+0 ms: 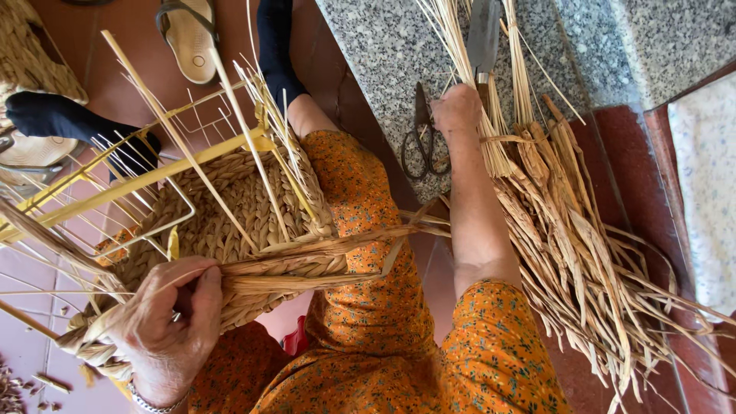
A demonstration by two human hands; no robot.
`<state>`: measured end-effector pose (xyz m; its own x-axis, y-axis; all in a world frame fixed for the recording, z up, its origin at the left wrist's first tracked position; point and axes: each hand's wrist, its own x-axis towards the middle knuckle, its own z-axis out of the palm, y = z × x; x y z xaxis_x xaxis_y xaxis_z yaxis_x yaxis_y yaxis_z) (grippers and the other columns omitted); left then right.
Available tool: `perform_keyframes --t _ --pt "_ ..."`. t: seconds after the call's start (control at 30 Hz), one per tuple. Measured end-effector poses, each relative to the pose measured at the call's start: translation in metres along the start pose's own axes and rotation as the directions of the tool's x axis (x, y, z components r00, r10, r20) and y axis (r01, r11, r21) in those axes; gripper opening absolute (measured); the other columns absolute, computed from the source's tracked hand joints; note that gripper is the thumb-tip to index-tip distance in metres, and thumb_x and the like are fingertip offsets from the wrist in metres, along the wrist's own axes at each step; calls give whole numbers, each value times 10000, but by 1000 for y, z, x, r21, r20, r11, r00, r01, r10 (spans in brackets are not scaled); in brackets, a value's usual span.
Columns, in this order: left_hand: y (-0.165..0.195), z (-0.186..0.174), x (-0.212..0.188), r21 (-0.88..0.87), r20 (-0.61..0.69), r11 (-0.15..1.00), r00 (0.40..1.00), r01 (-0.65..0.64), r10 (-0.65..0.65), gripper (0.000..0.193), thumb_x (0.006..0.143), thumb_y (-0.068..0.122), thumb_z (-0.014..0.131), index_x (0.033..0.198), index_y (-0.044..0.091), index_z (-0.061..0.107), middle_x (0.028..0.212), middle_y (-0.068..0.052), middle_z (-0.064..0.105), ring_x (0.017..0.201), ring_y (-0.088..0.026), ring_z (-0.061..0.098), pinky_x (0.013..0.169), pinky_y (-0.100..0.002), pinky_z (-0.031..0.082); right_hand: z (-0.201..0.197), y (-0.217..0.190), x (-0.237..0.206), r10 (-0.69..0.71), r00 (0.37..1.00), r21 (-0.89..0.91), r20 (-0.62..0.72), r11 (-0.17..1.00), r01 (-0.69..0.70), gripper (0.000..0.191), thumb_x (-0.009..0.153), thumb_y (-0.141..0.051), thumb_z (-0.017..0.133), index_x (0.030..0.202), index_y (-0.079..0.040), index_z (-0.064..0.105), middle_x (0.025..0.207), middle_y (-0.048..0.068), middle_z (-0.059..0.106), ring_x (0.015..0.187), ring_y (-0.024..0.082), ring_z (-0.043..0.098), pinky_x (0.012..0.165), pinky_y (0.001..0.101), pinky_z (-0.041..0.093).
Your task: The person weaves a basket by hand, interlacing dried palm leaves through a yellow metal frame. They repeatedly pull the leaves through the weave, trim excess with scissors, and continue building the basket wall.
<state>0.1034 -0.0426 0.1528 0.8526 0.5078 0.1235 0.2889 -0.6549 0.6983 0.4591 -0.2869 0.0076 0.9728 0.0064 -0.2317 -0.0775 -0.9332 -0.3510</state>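
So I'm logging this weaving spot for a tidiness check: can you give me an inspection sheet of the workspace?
Surface: speckled granite slab beside a red-brown floor.
Job's things: half-woven basket on a yellow wire frame; dried fibre bundle.
Clutter: scissors on the slab; sandal; cut scraps at lower left.
Grippers: left hand pinches a fibre strand at the basket rim; right hand grips the bundle.
Cables: nothing seen.
Surroundings: pale cloth at right.
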Motion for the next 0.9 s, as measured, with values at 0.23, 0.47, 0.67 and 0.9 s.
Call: perform_keyframes --t 0.23,0.47,0.67,0.9 --pt "3 2 0 32 3 999 1000 -22 22 95 914 14 775 990 27 719 910 -60 723 602 -79 601 504 -203 441 -3 1 3 -5 991 441 131 896 -53 25 889 -76 721 882 -57 706 819 117 726 590 148 713 452 260 597" --pt "8 3 4 -18 -3 999 999 -50 50 77 913 14 767 960 25 707 941 -73 747 598 -79 624 534 -221 461 -26 16 23 -8 946 846 323 449 -286 59 936 -7 735 927 -12 676 802 117 715 569 142 674 518 308 631" --pt "14 11 7 -95 31 991 995 -94 97 120 977 1 747 1080 43 702 970 -58 751 741 -96 702 654 -224 533 -38 13 1 -413 789 855 455 451 -257 74 998 -29 652 1064 -15 682 859 131 728 671 188 722 612 355 641" --pt "26 31 -30 -79 -216 949 934 -306 283 278 925 -27 763 1130 83 611 1047 -77 609 850 -210 656 662 -295 551 -81 -4 -97 -817 577 999 -24 -1 40 55 1130 20 604 1085 -4 624 923 161 711 775 214 729 730 338 646"
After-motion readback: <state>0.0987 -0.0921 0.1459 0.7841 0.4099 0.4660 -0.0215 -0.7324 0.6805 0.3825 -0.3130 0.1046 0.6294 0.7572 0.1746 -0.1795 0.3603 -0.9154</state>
